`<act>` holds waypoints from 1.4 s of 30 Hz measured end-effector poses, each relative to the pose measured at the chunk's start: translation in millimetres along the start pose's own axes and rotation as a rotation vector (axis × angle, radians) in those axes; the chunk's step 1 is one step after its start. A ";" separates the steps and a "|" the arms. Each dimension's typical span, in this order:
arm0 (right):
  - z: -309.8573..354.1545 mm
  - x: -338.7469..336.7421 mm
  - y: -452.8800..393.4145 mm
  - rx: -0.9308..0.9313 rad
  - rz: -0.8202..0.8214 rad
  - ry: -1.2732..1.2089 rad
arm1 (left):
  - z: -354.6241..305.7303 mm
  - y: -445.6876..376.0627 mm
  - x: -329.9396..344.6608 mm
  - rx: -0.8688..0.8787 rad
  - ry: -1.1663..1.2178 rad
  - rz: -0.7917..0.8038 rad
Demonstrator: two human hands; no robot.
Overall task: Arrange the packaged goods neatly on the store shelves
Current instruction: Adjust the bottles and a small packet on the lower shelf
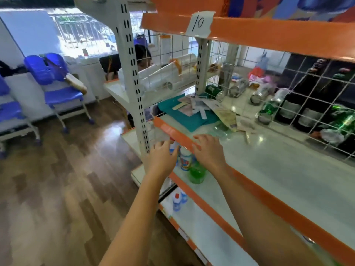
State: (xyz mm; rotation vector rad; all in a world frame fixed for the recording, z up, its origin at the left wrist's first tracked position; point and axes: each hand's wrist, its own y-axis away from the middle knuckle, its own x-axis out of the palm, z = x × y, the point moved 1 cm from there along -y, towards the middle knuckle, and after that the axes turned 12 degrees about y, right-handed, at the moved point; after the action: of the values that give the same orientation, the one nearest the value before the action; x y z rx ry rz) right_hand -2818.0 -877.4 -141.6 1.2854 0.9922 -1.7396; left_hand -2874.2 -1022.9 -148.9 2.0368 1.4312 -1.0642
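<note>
Shelves [269,169], white with orange edging, fill the right of view. Teal package [184,114] lies flat at the middle shelf's far left corner, well beyond both hands. Green bottle [196,172] and white bottle [185,157] stand one shelf lower, between the hands. Left hand [163,154]: fingers loosely spread, touching a red-capped bottle [173,144]. Right hand [208,150]: open, fingers over the orange edge.

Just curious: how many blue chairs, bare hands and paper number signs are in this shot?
Blue chairs: 2 (near chair, far-left chair)
Hands: 2 (left hand, right hand)
Paper number sign: 1
Total: 5
</note>
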 end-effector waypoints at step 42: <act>-2.7 43.1 -227.3 0.595 -0.064 -0.204 | -6.0 -284.4 51.7 0.471 -0.142 0.360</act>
State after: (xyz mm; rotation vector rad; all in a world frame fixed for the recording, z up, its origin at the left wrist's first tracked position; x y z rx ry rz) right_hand -3029.4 -783.7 -149.2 1.3940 0.4076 -2.2636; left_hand -3126.1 -881.6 -163.2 2.3567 0.7463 -1.4429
